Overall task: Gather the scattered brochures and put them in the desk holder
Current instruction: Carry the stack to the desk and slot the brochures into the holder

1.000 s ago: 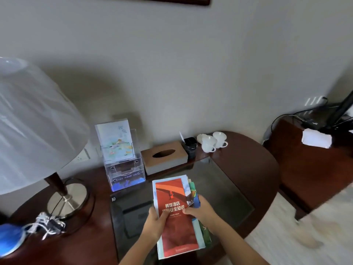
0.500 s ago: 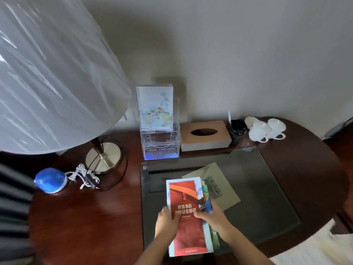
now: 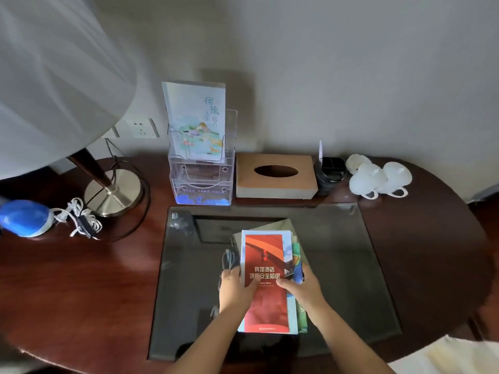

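A stack of brochures (image 3: 266,306), topped by a red one with white Chinese text, lies over the glass desk pad (image 3: 348,265). My left hand (image 3: 235,290) grips its left edge and my right hand (image 3: 302,290) grips its right edge. A grey-green brochure (image 3: 278,225) peeks out from under the stack's far end. The clear acrylic desk holder (image 3: 202,182) stands at the back of the desk against the wall, with one pale illustrated brochure (image 3: 195,120) upright in its rear tier; the front tiers hold nothing.
A tan tissue box (image 3: 275,176), a black cup (image 3: 330,172) and white teacups (image 3: 378,176) line the back edge right of the holder. A lamp with a large white shade (image 3: 54,76), its base (image 3: 113,193), a blue object (image 3: 25,217) and a coiled white cable (image 3: 78,217) occupy the left.
My view has swung left and tilted down, bringing the holder to centre. Both hands have kept hold of the stack and set it over the grey-green brochure on the glass.
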